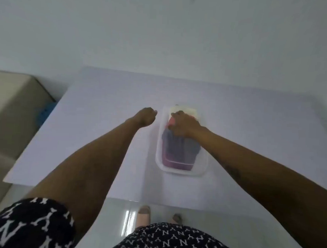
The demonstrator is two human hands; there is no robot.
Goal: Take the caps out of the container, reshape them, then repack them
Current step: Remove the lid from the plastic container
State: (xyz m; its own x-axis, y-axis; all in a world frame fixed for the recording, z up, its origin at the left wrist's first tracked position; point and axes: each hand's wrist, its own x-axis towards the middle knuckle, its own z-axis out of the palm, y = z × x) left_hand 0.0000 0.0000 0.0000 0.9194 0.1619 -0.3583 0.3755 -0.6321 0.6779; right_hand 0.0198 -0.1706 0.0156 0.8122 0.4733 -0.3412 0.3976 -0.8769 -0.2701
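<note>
A clear plastic container (181,171) sits on the white table (102,144), right of centre. It holds several caps: a cream one (185,111) at the far end, a pink one (171,122) under my fingers, a grey-blue one (178,144) in the middle and a purple one (176,163) nearest me. My right hand (183,124) reaches into the container, fingers curled on the pink cap. My left hand (146,115) hovers just left of the container with fingers curled, holding nothing. The frame is blurred.
A beige sofa (15,109) stands left of the table with something blue (45,112) beside it. The table's near edge runs just ahead of my feet (144,214) on the glossy floor. A pale wall lies behind the table.
</note>
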